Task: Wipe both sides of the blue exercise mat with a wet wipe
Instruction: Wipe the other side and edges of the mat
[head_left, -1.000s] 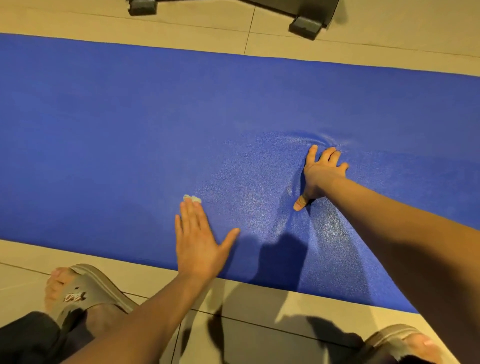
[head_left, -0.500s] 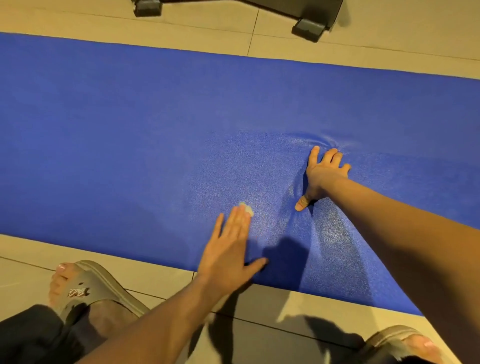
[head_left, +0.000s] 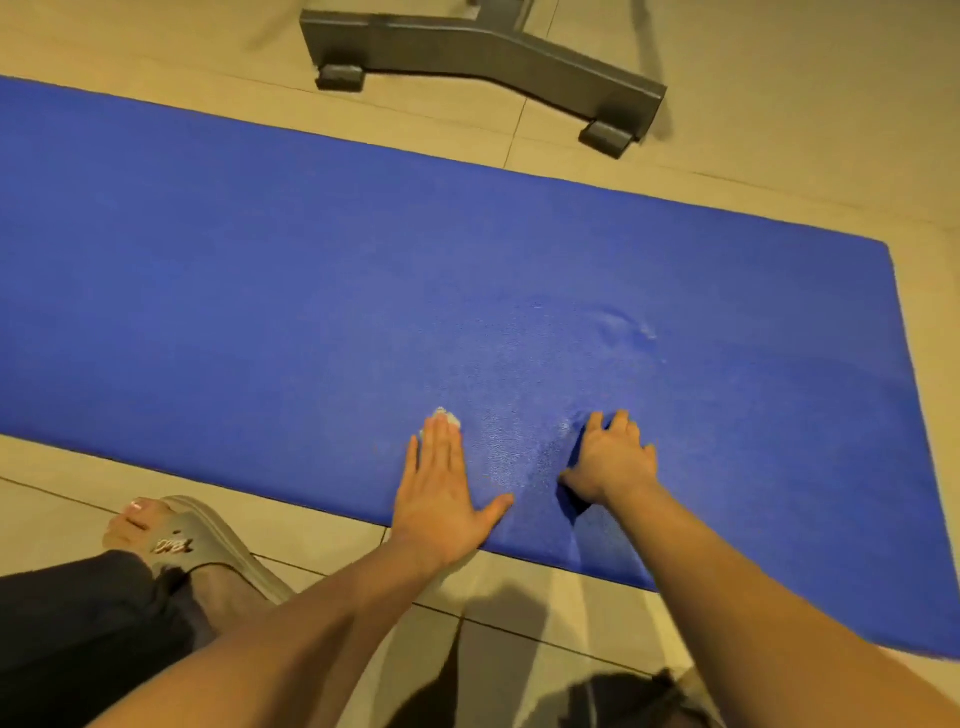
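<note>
The left fingers (head_left: 441, 447) lie straight and pressed together, thumb splayed out to the right, flat on a wet wipe (head_left: 447, 415). Only a small white wad of the wipe shows past the fingertips. The left hand (head_left: 441, 499) rests palm-down near the mat's near long edge. The right fingers (head_left: 621, 422) are slightly bent and a little apart, their tips pushed into the foam, holding nothing. The right hand (head_left: 613, 462) bears down just beside the left, and the foam creases along its thumb side. Between the two hands the surface glistens.

The blue exercise mat (head_left: 260, 286) lies unrolled on the tiled floor (head_left: 779, 156). Its long axis runs left to right, sloping slightly towards the viewer on the right. Its right short end is in view, while the left runs out of frame. Beyond the far edge stands a grey metal stand foot (head_left: 483, 52). A grey sandal (head_left: 218, 540) sits on the tiles by the near edge.
</note>
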